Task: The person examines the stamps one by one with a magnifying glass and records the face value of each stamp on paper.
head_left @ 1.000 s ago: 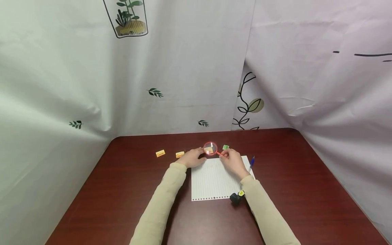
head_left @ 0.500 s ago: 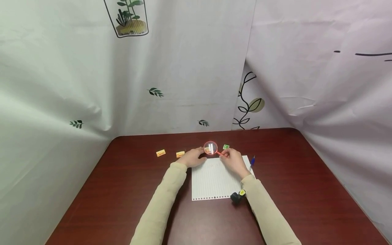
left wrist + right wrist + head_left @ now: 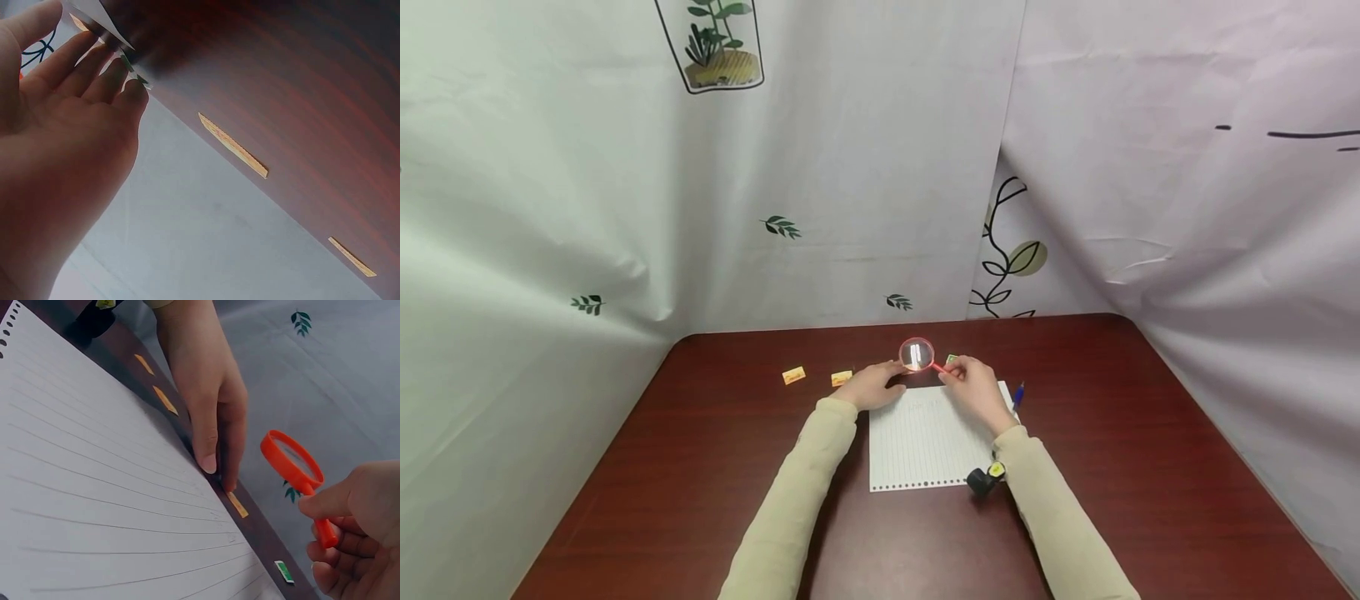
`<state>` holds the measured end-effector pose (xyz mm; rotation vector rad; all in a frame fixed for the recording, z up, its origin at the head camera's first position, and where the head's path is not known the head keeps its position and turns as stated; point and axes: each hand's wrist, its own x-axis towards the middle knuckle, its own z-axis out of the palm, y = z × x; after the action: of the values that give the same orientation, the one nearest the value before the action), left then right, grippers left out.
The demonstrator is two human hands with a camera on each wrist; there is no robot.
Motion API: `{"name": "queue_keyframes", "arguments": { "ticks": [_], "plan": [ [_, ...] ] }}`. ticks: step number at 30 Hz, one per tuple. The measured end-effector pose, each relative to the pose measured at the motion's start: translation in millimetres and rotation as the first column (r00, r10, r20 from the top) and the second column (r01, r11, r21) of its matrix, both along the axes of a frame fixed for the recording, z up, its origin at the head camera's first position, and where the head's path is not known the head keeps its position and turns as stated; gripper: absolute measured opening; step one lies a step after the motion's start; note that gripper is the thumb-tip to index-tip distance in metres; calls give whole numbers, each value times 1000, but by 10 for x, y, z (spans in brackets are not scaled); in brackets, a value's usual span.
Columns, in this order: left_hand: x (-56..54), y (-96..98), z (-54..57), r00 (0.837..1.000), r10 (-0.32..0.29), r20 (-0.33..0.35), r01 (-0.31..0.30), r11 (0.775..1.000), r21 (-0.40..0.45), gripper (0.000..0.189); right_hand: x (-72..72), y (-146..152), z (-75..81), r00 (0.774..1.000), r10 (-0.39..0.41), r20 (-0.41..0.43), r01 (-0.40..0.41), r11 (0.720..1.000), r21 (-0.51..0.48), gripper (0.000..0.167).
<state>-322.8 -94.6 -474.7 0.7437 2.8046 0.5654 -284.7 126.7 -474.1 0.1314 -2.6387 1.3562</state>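
My right hand [image 3: 976, 390] pinches the handle of a red magnifying glass [image 3: 307, 487] between thumb and fingers, its lens raised off the table in the right wrist view. Beneath the lens side, a yellow-orange stamp [image 3: 237, 505] lies on the table beyond the lined paper's top edge. My left hand [image 3: 870, 388] has its fingers extended, one fingertip right at that stamp's edge, its thumb over the corner of the lined paper [image 3: 917, 446]. A green stamp [image 3: 284, 572] lies close to my right hand, partly hidden by it in the head view.
Two more yellow stamps [image 3: 793, 375] [image 3: 841, 378] lie left of my left hand. A blue pen [image 3: 1018, 396] rests at the paper's right side. The black wrist camera [image 3: 981, 482] shows by the right sleeve. A white printed curtain [image 3: 865, 167] hangs behind the dark red table [image 3: 700, 500].
My right hand has raised the magnifying glass slightly up and away, so the lens no longer covers most of the stamp in the head view. My left hand stays in place.
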Motion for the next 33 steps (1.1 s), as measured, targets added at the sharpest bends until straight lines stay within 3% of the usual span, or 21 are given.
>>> {"name": "queue_keyframes", "arguments": {
  "ticks": [7, 18, 33],
  "plan": [
    [15, -2, 13, 1000, -10, 2, 10, 1000, -10, 49, 14, 58, 80, 999, -28, -19, 28, 1000, 3, 19],
    [11, -5, -27, 1000, -26, 1, 26, 1000, -9, 47, 68, 193, 160, 997, -54, -53, 54, 999, -3, 15],
    [17, -8, 21, 1000, -23, 8, 24, 999, -45, 50, 156, 650, 102, 991, -104, -90, 108, 993, 43, 17]
  ]
}}
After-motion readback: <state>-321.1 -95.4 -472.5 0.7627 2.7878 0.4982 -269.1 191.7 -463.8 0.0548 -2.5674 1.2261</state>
